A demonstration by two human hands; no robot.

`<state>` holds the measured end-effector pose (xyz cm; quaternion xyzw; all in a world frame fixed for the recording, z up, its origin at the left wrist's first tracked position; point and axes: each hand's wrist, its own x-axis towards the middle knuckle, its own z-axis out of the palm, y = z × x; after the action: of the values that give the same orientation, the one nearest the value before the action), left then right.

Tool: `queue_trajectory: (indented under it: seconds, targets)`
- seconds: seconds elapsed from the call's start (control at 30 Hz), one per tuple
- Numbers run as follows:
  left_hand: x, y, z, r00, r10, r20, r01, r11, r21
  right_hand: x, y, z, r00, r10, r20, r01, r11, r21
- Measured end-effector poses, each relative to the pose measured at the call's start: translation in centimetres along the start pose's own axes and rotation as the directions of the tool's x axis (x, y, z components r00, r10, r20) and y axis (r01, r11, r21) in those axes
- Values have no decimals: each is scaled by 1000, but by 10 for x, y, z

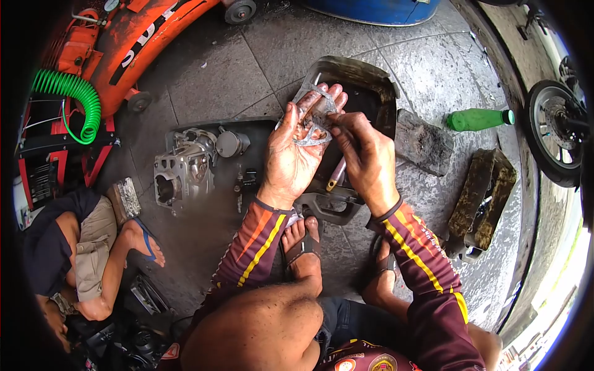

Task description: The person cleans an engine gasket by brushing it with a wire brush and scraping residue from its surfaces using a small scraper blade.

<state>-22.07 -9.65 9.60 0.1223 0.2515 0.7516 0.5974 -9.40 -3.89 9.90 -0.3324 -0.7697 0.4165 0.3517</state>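
Note:
My left hand is turned palm up over a dirty dark tray, with a thin grey metal gasket lying across its palm and fingers. The thumb is along the gasket's left side. My right hand comes in from the right, its thumb and forefinger pinched together at the gasket's right edge; its fingertips partly hide that spot. Below my hands, a tool with a pinkish shaft leans at the tray's near edge.
To the left lie an engine cylinder block and a piston. A green bottle, a stone block and a grimy long container are on the right. Another person's leg is at left, near an orange compressor.

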Motion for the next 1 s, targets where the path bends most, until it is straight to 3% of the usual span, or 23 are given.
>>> queue_trajectory:
  seconds: [0.07,0.13,0.33,0.4,0.43,0.6,0.67,0.7,0.73,0.8,0.87,0.93,1.0]
  targets:
    - [-1,-1,0,1000,-4,-19,4,1000,-21,1,1,1,1000,-5,-5,5,1000,4]
    - [-4,0,2,999,-21,-25,20,999,-38,5,3,2,993,33,-111,-26,997,67]
    - [-7,2,1,999,-21,-50,18,999,-49,3,4,-2,1000,-6,9,6,1000,13]
    - [-6,4,4,998,-25,-57,20,996,-88,7,3,0,996,21,-92,-15,998,67]
    - [-4,5,5,998,-27,-56,20,992,-122,8,-2,-5,989,136,-61,-133,990,53]
    - [-2,10,4,999,-2,-33,-1,997,-78,3,3,-2,1000,-22,-15,22,1000,17]
    - [-4,12,2,999,9,-39,-10,1000,-19,8,2,-2,960,250,-122,-219,950,222]
    - [-4,13,1,998,29,-50,-23,992,121,10,5,-5,934,353,-56,-323,900,293]
    - [-4,14,1,997,51,-54,-35,966,258,11,9,-5,938,344,-40,-302,869,392]
    - [-1,15,-4,997,29,-64,-12,966,259,12,9,-11,926,359,120,-379,872,310]
    - [2,15,-13,995,-78,-64,92,966,244,11,4,-9,909,392,140,-416,871,260]
    - [4,10,-11,998,-55,-26,60,969,241,9,0,-1,907,419,40,-389,797,462]
    - [2,-4,-4,991,21,132,-26,999,42,8,-7,4,891,453,3,-386,757,528]
